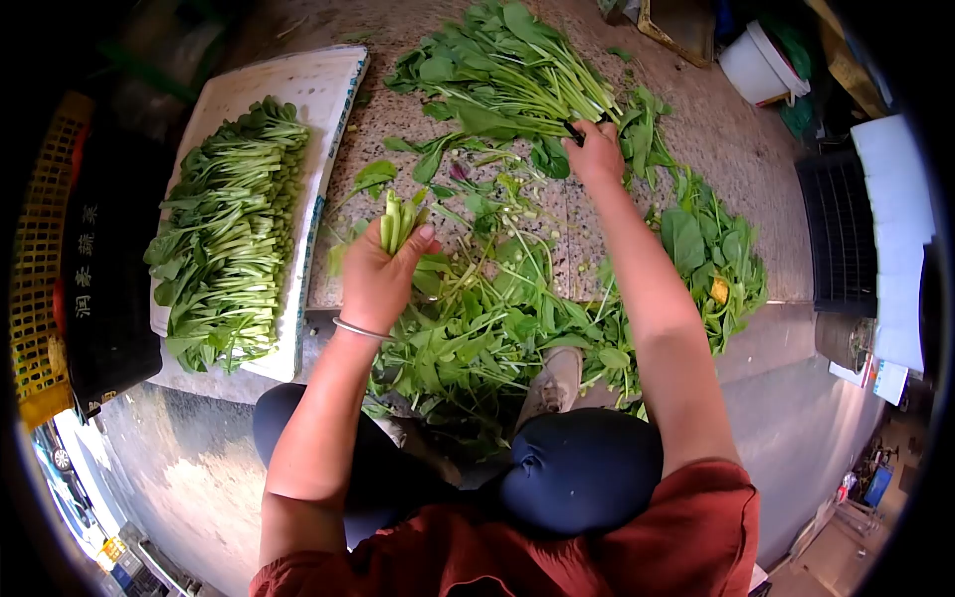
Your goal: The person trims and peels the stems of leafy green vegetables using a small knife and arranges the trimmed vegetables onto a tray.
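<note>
My left hand (381,267) is closed around a small bunch of leafy green stems (398,221), their pale cut ends pointing up and away from me. Farther off on the right, my right hand (598,156) reaches to the stem ends of a big heap of leafy greens (497,70). Its fingers are closed on a small black object (574,133), whose kind I cannot make out. Whether those fingers also pinch a stem is hidden. To the left, neatly stacked greens (234,234) lie in rows on a white foam board (333,119), cut ends facing right.
Loose leaves and trimmings (487,328) cover the near edge and the ground around my shoe (553,383). More discarded greens (711,249) lie at the right. A white bucket (761,65) stands back right, a black crate (838,234) below it. A yellow crate (45,249) is far left.
</note>
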`<action>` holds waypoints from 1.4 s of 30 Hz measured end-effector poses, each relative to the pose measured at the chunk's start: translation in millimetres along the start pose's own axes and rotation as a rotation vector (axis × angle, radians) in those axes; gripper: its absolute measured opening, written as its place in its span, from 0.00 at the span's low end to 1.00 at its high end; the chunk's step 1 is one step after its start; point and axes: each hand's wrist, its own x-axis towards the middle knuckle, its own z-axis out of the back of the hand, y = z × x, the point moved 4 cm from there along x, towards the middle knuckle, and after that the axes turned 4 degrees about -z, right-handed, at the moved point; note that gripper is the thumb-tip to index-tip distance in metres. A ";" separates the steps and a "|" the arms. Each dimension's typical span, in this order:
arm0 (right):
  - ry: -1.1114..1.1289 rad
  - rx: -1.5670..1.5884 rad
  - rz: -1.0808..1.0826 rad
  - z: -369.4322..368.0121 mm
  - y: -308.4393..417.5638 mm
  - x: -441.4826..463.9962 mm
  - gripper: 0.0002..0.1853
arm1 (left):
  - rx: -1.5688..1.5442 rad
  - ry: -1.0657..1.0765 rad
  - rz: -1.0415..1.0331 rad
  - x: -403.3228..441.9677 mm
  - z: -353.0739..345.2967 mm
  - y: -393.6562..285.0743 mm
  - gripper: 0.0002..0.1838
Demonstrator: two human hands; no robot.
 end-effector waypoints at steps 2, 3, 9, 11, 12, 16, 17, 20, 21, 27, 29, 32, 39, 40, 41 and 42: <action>0.085 -0.012 0.079 0.0 -3.1 3.6 0.14 | 0.121 -0.030 -0.050 -0.4 0.0 -5.7 0.06; 0.084 -0.009 0.079 -2.1 -5.4 3.3 0.14 | 0.179 -0.042 -0.076 -0.5 -0.4 -9.2 0.06; 0.193 0.489 0.106 -16.7 -11.0 -18.5 0.16 | 0.289 -0.024 -0.074 -5.6 -4.6 -15.6 0.09; 0.386 0.596 0.074 16.9 17.8 -65.8 0.15 | 0.389 -0.036 -0.197 -6.8 -4.9 -16.0 0.11; 0.450 0.613 0.128 29.9 32.8 -88.4 0.13 | 0.490 -0.044 -0.319 -9.1 -6.0 -18.9 0.13; 0.648 0.883 0.349 58.7 73.6 -145.6 0.10 | 0.758 -0.043 -0.765 -11.4 -14.6 -52.0 0.15; 0.652 0.881 0.350 62.8 79.0 -148.5 0.10 | 0.811 -0.049 -0.856 -14.1 -17.3 -56.2 0.15; 0.796 1.025 0.278 73.6 92.3 -159.2 0.14 | 0.415 0.116 -0.108 -10.7 -11.1 -32.1 0.13; 0.805 1.028 0.279 75.0 92.7 -159.4 0.14 | 0.420 0.112 -0.101 -10.8 -9.7 -32.5 0.13; 1.044 1.202 0.350 75.3 99.4 -170.9 0.22 | -0.092 0.162 0.121 -10.8 -2.6 -36.6 0.13; 1.038 1.184 0.390 74.3 101.5 -172.4 0.23 | -0.101 0.155 0.154 -10.2 -0.6 -31.4 0.13; 1.039 1.159 0.420 74.1 102.6 -173.7 0.21 | -0.120 0.177 0.127 -10.5 0.4 -33.3 0.13; 1.104 1.202 0.153 65.3 87.9 -170.6 0.18 | -0.198 0.201 0.205 -12.4 -3.7 -32.3 0.09; 1.145 1.242 0.071 62.5 85.5 -169.8 0.18 | -0.120 0.205 0.179 -11.8 -2.6 -30.2 0.09; 1.142 1.240 0.070 61.6 85.1 -168.6 0.18 | -0.123 0.207 0.178 -12.2 -2.4 -26.2 0.09; 1.109 1.164 0.057 61.0 82.9 -166.0 0.17 | -0.024 0.139 0.142 -11.1 0.5 -22.3 0.09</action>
